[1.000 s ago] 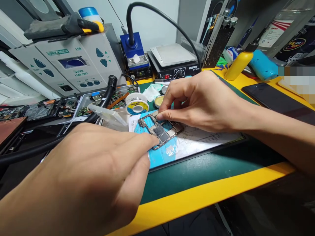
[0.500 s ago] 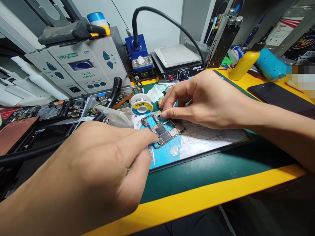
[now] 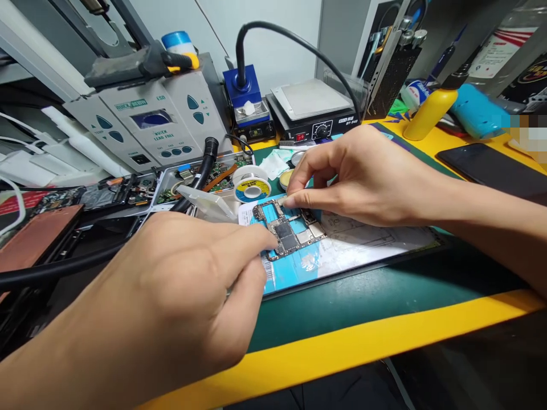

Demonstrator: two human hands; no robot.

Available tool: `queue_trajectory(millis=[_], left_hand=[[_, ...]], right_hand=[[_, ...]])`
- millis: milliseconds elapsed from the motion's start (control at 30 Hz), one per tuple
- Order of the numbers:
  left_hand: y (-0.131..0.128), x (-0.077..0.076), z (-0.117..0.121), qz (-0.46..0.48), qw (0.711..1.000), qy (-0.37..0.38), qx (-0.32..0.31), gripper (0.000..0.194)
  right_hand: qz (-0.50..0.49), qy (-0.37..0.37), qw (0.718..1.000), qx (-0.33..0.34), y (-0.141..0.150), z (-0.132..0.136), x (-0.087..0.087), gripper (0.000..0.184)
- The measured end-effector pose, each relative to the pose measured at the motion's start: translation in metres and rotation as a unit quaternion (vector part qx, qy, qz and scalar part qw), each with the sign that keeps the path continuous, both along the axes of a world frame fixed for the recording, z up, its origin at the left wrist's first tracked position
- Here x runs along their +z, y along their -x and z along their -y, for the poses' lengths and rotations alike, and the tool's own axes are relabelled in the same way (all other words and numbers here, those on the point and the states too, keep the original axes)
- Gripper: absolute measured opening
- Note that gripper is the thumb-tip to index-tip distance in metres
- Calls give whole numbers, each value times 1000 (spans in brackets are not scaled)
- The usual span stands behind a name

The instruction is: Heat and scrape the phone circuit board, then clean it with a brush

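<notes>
A phone circuit board [image 3: 285, 230], with a dark chip and silver shields, lies on a blue-and-white printed pad [image 3: 350, 250]. My left hand [image 3: 200, 279] is closed, with its index fingertip pressed to the board's near left edge and the other fingers curled under. At the board's far edge, the thumb and index finger of my right hand [image 3: 342, 176] are pinched together. Whatever sits between those fingertips is too small or hidden to make out. Just behind the board stand a solder spool [image 3: 252, 188] and a small round tin [image 3: 285, 180].
A rework station [image 3: 158, 119] stands at the back left, its black hose [image 3: 204, 171] running beside my left hand. Behind are a soldering iron stand [image 3: 243, 94] and a hotplate-like box [image 3: 314, 108]. A yellow bottle [image 3: 429, 114] and phone [image 3: 491, 165] lie right.
The whole view has shifted slightly, so the bench appears a little further right and lower. Both hands keep nearly the same pose at the board.
</notes>
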State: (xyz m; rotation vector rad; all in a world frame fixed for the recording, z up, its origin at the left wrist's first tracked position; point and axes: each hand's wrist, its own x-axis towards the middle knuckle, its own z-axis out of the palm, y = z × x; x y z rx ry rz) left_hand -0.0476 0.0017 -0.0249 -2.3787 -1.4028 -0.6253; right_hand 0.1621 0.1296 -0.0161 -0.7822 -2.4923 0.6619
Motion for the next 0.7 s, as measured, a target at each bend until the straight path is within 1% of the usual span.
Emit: queue_trajectory(millis=[67,100,200,300,500,700], left_hand=[[1,2,2,-51,998,-8,-33,24],[2,3,2,-56,997,-10,-45,23],[3,4,5,-24,999,-3,-49,19],[3,3,7,-18,999,-1,-38,20],[-1,-1,11,-9,1000,-9,4,20],[-2,-7,17,-11,999,-28,39,23]], right_hand=[[-1,-22,1000,11,0,1,1,17],[1,-28,1000,12,0,1,1,18],[11,-38,999,3,0,2,1,21],[18,-55,998,-10,2,2,0,23],[22,-104,994,-20,4,5,-1,30],[17,-106,994,-19,2,7,0,34]])
